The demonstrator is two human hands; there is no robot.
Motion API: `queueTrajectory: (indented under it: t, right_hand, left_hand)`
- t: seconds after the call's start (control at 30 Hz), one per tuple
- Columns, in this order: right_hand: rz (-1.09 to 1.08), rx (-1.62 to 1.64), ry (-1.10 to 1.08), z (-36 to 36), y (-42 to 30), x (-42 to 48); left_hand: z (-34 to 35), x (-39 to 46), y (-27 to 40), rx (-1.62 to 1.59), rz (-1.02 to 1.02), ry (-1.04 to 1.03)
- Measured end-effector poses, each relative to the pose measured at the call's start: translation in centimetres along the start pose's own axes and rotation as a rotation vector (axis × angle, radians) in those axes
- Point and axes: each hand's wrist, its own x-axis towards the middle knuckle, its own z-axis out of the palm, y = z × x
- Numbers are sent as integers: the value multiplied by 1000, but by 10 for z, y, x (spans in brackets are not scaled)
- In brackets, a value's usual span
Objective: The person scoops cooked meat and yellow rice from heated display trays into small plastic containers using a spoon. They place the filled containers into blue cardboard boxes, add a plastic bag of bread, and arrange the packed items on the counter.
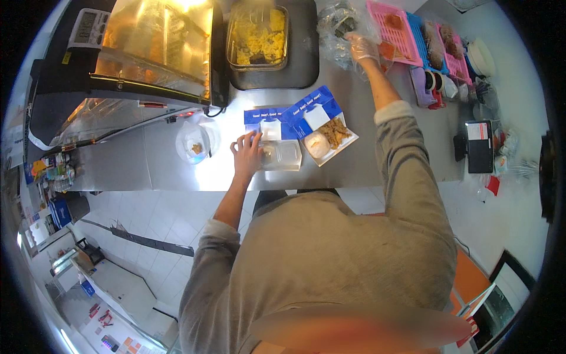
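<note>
My left hand [247, 152], bare, rests with spread fingers at the left edge of an open blue and white paper food box [265, 119], where a clear plastic container [282, 155] lies. To its right another open box [311, 117] holds a mound of rice [316, 145] and browned, chopped food [334, 132]. My right hand [363, 48], in a clear plastic glove, reaches into clear plastic bags [338, 26] at the back right; whether its fingers grip anything is unclear. A round plastic tub [193, 144] with a small brown piece stands to the left.
A lit glass food warmer [152, 53] with a digital timer [88, 27] stands at the back left. Beside it, a glass dish of yellow food [258, 37] sits on a black tray [305, 66]. Pink and blue baskets [409, 35] hold bagged food at the right, near a black device [479, 155].
</note>
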Motion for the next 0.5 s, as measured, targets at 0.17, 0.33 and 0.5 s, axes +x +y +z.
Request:
queueTrajectory:
  t: [0.17,0.33,0.5]
  right_hand:
    - [159,-139,-175,37,-17,44]
    - [317,-291,-446,57,-9,67]
    - [365,-221,-324,34,-24,47]
  left_hand:
    - [-1,-57,18,-120,-205,183]
    - [-7,-129,29,-238,-401,73]
    - [-10,-187,30,-277,-556,55]
